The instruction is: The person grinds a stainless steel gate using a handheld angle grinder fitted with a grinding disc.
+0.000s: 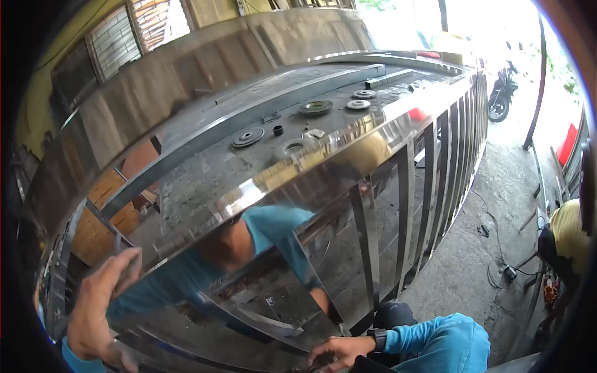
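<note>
A long, polished metal frame (298, 205) with a row of flat bars stretches from lower left to upper right, mirroring a blue sleeve. My left hand (96, 308) grips the near end of its wide shiny rail, fingers bent at the upper edge and thumb lower down. At the bottom edge of the view is my right hand (341, 352), below a black wristwatch (377, 340). Its fingers are curled together close to the frame's lower bars; whatever they hold is hidden by the hand and the picture's edge.
Behind the rail, a worktable (205, 168) carries several round metal discs (249, 137) and a square metal tube (388, 79). On the floor to the right lie a cable and plug (510, 272). A person in yellow (571, 227) is at the right edge; a motorcycle (502, 93) stands beyond.
</note>
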Demonstrator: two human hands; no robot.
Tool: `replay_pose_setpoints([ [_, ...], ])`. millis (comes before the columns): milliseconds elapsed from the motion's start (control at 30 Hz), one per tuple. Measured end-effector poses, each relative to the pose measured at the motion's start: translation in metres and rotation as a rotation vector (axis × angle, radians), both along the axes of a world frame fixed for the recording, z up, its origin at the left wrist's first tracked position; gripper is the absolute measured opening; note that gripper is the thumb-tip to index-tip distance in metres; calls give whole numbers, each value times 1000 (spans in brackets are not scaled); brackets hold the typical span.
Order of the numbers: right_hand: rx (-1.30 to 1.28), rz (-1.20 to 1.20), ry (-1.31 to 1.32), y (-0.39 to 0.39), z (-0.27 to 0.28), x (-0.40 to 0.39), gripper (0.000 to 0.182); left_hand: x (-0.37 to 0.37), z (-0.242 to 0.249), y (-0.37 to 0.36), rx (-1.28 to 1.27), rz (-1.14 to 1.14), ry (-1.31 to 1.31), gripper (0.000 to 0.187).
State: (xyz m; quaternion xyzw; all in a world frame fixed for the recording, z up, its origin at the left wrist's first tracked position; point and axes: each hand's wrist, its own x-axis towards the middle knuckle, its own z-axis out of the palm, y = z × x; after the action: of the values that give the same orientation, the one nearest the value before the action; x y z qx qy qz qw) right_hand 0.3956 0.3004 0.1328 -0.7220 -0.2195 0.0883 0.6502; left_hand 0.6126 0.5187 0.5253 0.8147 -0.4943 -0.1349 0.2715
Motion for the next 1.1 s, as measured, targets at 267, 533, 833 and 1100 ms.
replay_pose_setpoints([
  [267,27,-908,-1020,-159,218,-22,67,12,5,-23,124,-67,152,160],
  [533,-1154,-1493,-982,-241,248,1,72,10,4,-56,162,-231,-20,143],
  [833,-1033,-1598,-1012,-236,239,12,73,11,9,-49,167,-483,-180,109],
  [1100,-981,-1675,-1200,-255,221,30,75,17,-3,-53,199,-489,-264,78],
])
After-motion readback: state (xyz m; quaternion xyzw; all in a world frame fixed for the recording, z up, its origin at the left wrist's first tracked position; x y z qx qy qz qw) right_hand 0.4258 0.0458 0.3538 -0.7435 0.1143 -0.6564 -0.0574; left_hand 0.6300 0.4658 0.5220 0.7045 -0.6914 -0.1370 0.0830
